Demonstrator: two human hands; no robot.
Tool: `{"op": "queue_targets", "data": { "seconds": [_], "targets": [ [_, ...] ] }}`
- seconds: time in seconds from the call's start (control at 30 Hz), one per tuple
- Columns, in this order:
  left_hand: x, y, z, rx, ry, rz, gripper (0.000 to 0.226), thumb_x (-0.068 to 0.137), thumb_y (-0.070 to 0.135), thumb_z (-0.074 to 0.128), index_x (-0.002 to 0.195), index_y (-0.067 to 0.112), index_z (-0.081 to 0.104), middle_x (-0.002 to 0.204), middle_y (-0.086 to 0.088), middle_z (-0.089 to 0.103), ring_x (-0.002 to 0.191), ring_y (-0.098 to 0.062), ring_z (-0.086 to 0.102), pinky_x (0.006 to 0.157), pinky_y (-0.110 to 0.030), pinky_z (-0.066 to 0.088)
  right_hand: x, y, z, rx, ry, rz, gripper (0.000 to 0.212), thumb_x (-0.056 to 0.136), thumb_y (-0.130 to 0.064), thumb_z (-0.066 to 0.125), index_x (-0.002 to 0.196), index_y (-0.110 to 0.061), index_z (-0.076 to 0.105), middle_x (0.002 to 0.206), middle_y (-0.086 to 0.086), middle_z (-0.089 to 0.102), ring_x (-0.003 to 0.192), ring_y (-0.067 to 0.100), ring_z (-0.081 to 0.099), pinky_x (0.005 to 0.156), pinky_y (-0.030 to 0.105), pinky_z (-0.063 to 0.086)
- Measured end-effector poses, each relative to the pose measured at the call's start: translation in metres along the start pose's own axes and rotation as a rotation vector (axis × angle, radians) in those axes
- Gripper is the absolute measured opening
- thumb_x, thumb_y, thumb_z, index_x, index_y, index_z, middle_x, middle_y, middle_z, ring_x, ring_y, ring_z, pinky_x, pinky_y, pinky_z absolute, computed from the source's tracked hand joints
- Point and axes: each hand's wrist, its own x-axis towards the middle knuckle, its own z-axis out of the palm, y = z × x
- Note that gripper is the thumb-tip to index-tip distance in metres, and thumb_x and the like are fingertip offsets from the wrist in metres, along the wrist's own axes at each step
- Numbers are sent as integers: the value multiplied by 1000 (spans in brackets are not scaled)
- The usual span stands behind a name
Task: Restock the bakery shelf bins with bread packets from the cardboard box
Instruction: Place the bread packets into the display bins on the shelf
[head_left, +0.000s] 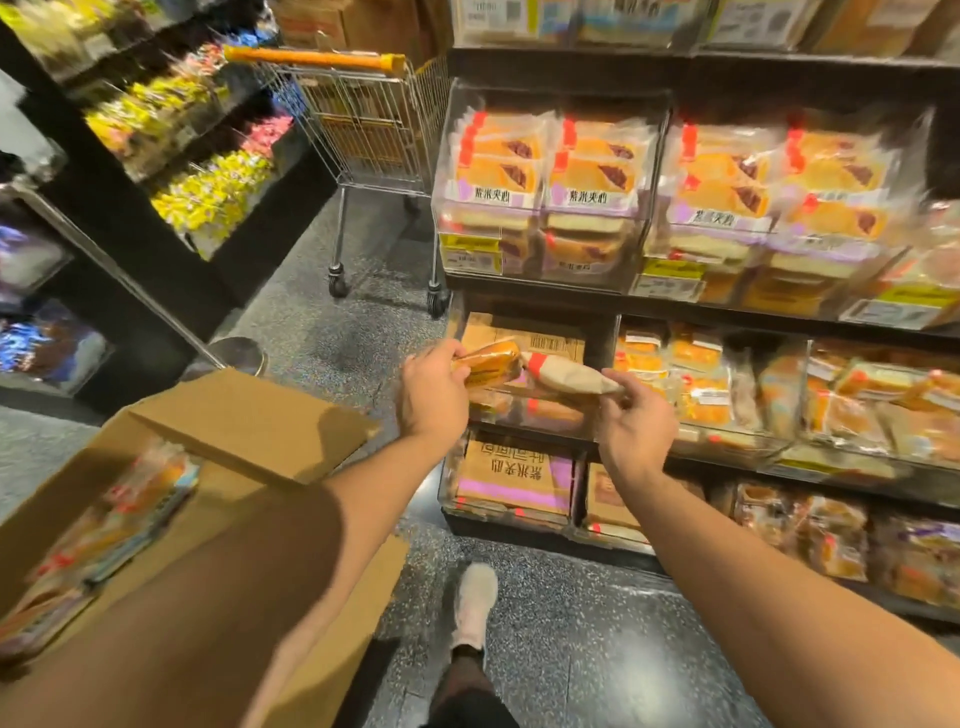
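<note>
fingers of left hand (434, 387) curled round orange plastic-wrapped bread packet (488, 364); right hand (631, 421) fingertips pinching pale wrapped packet (569, 378) by its end. likely light, soft, crushable, slick film; best gripped loosely mid-body.

I see two bread packets held out in front of the shelf. The orange packet (488, 366) is gripped in my left hand (431, 387), tilted with one end toward the shelf. The paler packet (569, 378), with a red mark at one end, lies nearly level, pinched at its near end by my right hand (636, 423). Both hover over the clear bin (524, 410) on the lower shelf, which holds a few packets. The cardboard box (244, 415) sits at my left, flaps open, with blurred packets stacked inside.
</note>
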Motion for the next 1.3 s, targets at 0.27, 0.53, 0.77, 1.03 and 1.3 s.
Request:
{"op": "queue_targets", "data": {
  "seconds": [0.27,0.53,0.77,1.03,1.3],
  "targets": [
    [115,-38,110,133,-9,159,19,96,19,56,113,26,63,103,0,63,97,-22,57,73,-34,34,100,40,102,-24,111,51,27,94,-7,60,116,-21,70,105,-6,66,102,13,58,87,22,39],
    [165,-75,195,157,4,254,18,93,9,55,108,17,58,102,-7,62,95,-30,57,74,-41,42,164,68,169,1,249,177,26,98,-9,53,120,-19,63,100,-3,60,93,10,51,74,11,31],
    [193,-79,227,167,24,240,22,95,18,59,112,5,57,121,-18,55,121,-32,45,99,-42,41,199,76,202,99,227,180,46,76,-14,85,103,-21,48,84,-11,55,80,9,61,80,25,55],
    [200,-83,228,143,98,294,17,98,16,55,106,4,63,108,-17,60,102,-30,51,83,-38,41,217,71,209,76,339,202,49,83,-17,79,124,-10,52,122,6,63,114,21,61,93,21,42],
    [204,-69,226,245,-88,238,20,98,13,50,112,5,62,120,-21,51,120,-36,42,95,-42,41,225,74,207,-175,375,202,35,91,-22,69,120,-8,56,121,10,63,116,27,60,100,35,50]
  ]
}}
